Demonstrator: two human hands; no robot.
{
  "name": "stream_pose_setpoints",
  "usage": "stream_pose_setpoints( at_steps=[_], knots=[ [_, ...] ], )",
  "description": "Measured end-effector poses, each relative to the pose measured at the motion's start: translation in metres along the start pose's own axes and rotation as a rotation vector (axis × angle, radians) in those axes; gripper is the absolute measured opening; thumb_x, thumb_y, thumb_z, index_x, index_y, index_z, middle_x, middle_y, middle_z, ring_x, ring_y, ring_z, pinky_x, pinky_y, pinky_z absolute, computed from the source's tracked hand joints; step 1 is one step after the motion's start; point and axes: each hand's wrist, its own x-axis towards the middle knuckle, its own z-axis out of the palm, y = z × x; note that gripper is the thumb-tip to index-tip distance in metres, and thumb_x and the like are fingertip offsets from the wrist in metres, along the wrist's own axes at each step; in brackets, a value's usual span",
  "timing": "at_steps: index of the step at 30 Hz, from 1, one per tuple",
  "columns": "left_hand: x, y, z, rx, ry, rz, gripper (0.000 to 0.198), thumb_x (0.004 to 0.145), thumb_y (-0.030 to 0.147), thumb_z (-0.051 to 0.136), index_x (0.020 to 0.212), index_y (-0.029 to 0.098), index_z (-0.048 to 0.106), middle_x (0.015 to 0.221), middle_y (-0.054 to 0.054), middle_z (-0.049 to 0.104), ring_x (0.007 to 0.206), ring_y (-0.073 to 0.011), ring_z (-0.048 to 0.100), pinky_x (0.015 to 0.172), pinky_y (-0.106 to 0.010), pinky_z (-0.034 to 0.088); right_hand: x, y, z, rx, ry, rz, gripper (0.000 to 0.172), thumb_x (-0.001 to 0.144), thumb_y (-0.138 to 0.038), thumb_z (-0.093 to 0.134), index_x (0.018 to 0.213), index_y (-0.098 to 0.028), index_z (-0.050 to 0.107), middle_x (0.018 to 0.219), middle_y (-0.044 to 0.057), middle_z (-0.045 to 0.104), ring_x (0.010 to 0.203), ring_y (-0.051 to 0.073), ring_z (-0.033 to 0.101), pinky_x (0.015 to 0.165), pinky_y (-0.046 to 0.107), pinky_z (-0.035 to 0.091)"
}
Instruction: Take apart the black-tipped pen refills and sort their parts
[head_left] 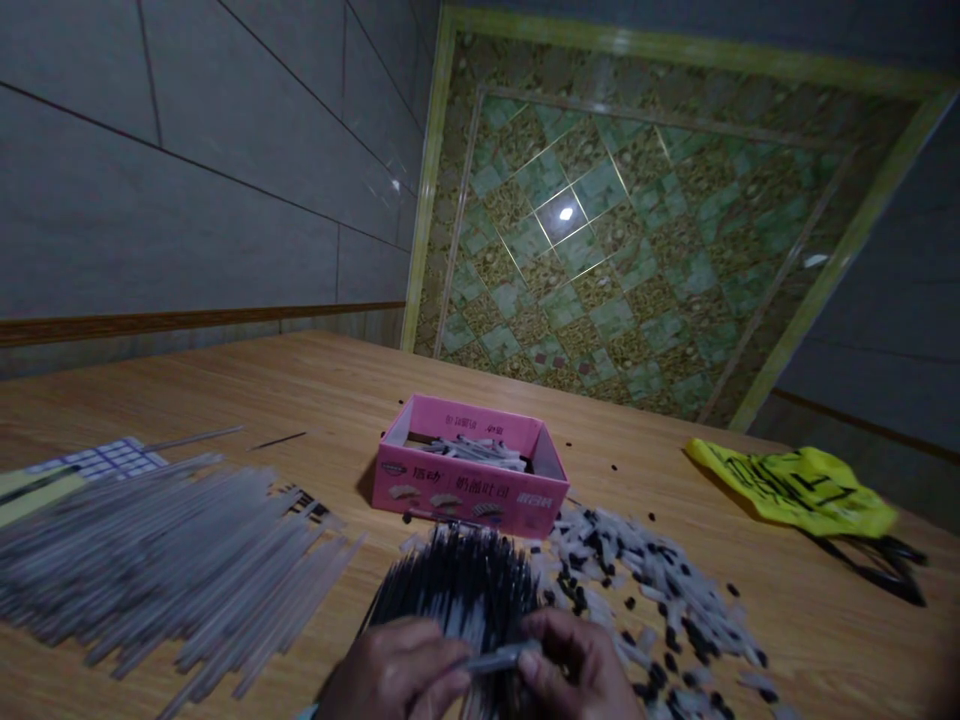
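At the bottom centre, my left hand [401, 668] pinches one end of a thin, pale translucent tube [495, 660]. The fingers of my right hand [581, 668] are closed on its other end, so it lies nearly level between both hands. Directly behind them is a dense bundle of thin sticks [457, 575] with black ends, its near part covered by my hands. Beyond it stands a pink open box [469, 497] with short whitish pieces [480, 452] inside. To the right spreads a pile of small white and black pieces [667, 590].
Long clear tubes [165, 570] lie heaped on the left of the wooden table [300, 375], beside a blue-checked cloth or paper [101, 458]. A yellow plastic bag [802, 488] with black handles lies at the right. Tiled walls [225, 200] rise behind.
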Motion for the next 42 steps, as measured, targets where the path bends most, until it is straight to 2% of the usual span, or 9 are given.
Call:
stream_pose_setpoints(
  at_steps=[3,6,9,16,23,27,32,38,42],
  knots=[
    [0.012,-0.009,-0.016,0.165,0.015,-0.044,0.028,0.083,0.030,0.049,0.108,0.025,0.059,0.092,-0.005,0.067,0.087,-0.0195,0.060,0.076,-0.028,0.048,0.004,-0.007,-0.004,0.000,0.216,-0.030,0.037,0.057,-0.048,0.075,0.067,-0.014,0.067,0.056,0.001,0.058,0.053,0.013,0.050,0.049,0.021,0.038],
    [0.018,-0.025,-0.032,0.451,0.034,-0.352,0.023,0.085,0.022,0.042,0.099,0.020,0.060,0.097,-0.009,0.063,0.094,-0.0229,0.056,0.082,-0.034,0.043,0.005,-0.014,-0.009,0.096,0.418,0.005,0.036,0.057,-0.045,0.076,0.076,-0.015,0.068,0.057,0.001,0.060,0.051,0.013,0.051,0.043,0.021,0.039],
    [0.017,-0.043,-0.043,0.714,-0.090,-0.585,0.023,0.074,0.010,0.048,0.093,0.015,0.059,0.094,-0.011,0.061,0.090,-0.0252,0.057,0.077,-0.035,0.041,0.007,-0.024,-0.015,0.155,0.503,-0.021,0.039,0.058,-0.042,0.076,0.085,-0.015,0.067,0.061,0.001,0.063,0.053,0.014,0.054,0.045,0.022,0.044],
    [0.011,-0.059,-0.048,0.756,-0.253,-0.724,0.023,0.081,0.013,0.038,0.089,0.013,0.059,0.093,-0.014,0.062,0.078,-0.0243,0.065,0.063,-0.032,0.044,0.066,-0.077,-0.028,-0.143,0.425,-0.293,0.033,0.074,-0.040,0.062,0.091,-0.012,0.062,0.068,0.003,0.062,0.057,0.014,0.057,0.050,0.024,0.048],
    [0.015,-0.054,-0.045,0.778,-0.236,-0.734,0.028,0.080,0.010,0.030,0.087,0.010,0.058,0.092,-0.017,0.061,0.073,-0.0267,0.067,0.060,-0.035,0.047,0.138,-0.100,-0.038,-0.434,0.330,-0.220,0.029,0.071,-0.032,0.059,0.087,-0.008,0.064,0.057,0.005,0.065,0.050,0.016,0.060,0.047,0.025,0.045],
    [0.012,-0.055,-0.043,0.770,-0.231,-0.709,0.031,0.076,0.003,0.033,0.091,0.011,0.058,0.098,-0.017,0.061,0.077,-0.0241,0.067,0.062,-0.032,0.047,0.113,-0.083,-0.042,-0.675,0.307,-0.234,0.021,0.073,-0.031,0.056,0.079,-0.012,0.065,0.069,0.007,0.068,0.066,0.019,0.062,0.054,0.025,0.042],
    [0.012,-0.054,-0.043,0.773,-0.247,-0.706,0.039,0.073,-0.004,0.030,0.097,0.010,0.057,0.096,-0.016,0.063,0.079,-0.0235,0.066,0.064,-0.032,0.047,0.048,-0.049,-0.034,-0.933,0.115,-0.115,0.007,0.061,-0.022,0.063,0.056,-0.017,0.063,0.056,0.003,0.065,0.057,0.019,0.059,0.051,0.025,0.034],
    [0.013,-0.047,-0.049,0.766,-0.300,-0.696,0.044,0.073,-0.004,0.030,0.106,0.010,0.056,0.099,-0.017,0.064,0.085,-0.0262,0.066,0.066,-0.034,0.047,0.007,-0.029,-0.021,-1.183,-0.020,0.032,0.025,0.060,-0.016,0.059,0.082,-0.021,0.067,0.084,0.005,0.071,0.080,0.022,0.062,0.064,0.026,0.037],
    [0.015,-0.041,-0.050,0.773,-0.324,-0.709,0.044,0.071,-0.005,0.031,0.104,0.010,0.057,0.096,-0.017,0.066,0.083,-0.0255,0.066,0.067,-0.033,0.046,0.001,-0.032,-0.017,-1.143,-0.020,0.011,0.023,0.060,-0.013,0.055,0.078,-0.022,0.068,0.081,0.003,0.070,0.079,0.019,0.062,0.066,0.024,0.038]
  ],
)
